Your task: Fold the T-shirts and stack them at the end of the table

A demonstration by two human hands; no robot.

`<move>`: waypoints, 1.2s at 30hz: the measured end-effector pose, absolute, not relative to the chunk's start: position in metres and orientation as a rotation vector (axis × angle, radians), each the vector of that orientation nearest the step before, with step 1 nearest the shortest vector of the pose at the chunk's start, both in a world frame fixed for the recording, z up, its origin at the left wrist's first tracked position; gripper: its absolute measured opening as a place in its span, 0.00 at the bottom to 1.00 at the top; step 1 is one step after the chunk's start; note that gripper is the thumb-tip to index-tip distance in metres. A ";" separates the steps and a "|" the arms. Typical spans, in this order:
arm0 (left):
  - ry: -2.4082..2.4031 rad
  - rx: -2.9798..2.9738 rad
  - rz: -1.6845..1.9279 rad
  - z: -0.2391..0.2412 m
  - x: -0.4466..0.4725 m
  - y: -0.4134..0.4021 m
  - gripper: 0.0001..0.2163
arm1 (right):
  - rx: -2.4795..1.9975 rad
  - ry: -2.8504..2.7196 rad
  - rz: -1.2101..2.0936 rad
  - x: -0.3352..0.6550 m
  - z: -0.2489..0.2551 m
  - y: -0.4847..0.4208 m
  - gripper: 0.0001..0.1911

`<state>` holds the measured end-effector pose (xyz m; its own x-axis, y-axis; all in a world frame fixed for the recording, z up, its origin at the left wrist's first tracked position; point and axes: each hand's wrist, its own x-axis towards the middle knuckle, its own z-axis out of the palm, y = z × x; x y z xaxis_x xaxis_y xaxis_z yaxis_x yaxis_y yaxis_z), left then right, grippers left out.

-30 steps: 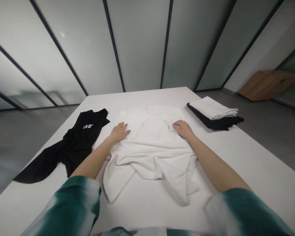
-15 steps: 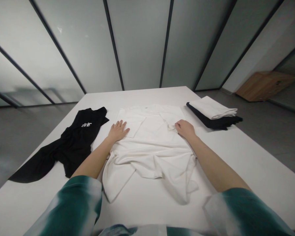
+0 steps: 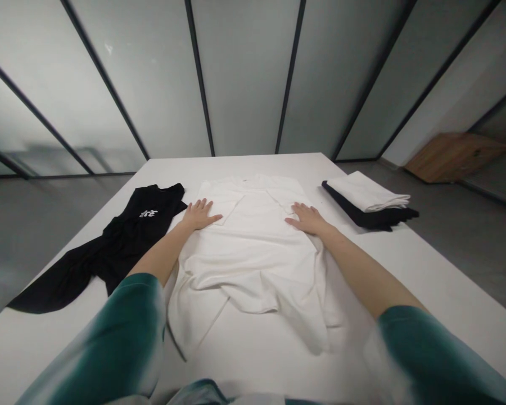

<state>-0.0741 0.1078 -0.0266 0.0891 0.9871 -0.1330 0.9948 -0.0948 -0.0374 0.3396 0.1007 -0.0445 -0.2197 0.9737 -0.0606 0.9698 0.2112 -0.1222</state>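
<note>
A white T-shirt lies spread on the white table, its sleeves folded inward and its lower hem rumpled toward me. My left hand rests flat on the shirt's left folded sleeve, fingers spread. On the right folded sleeve my right hand lies flat too, fingers stretched out. Both hands are open and hold nothing.
A black garment with a small white print lies crumpled on the table's left side. At the right a folded white garment sits on a folded black one. Glass panels stand behind; a wooden box is on the floor far right.
My right hand has gone from a curled grip at the right sleeve to lying flat with fingers out. The shirt's middle looks smoother. The left hand stays flat, shifted slightly.
</note>
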 end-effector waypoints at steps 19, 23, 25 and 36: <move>2.131 2.134 -0.074 -0.040 -0.010 0.066 0.44 | -2.058 -2.305 0.176 0.299 -0.062 0.073 0.41; 2.106 2.157 -0.096 -0.037 -0.009 0.083 0.44 | -2.051 -2.302 0.156 0.302 -0.061 0.089 0.41; 2.105 2.180 -0.099 -0.038 -0.008 0.095 0.44 | -2.049 -2.318 0.135 0.303 -0.059 0.097 0.41; 2.087 2.319 0.049 -0.033 -0.011 0.120 0.36 | -1.895 -2.355 0.107 0.316 -0.055 0.128 0.34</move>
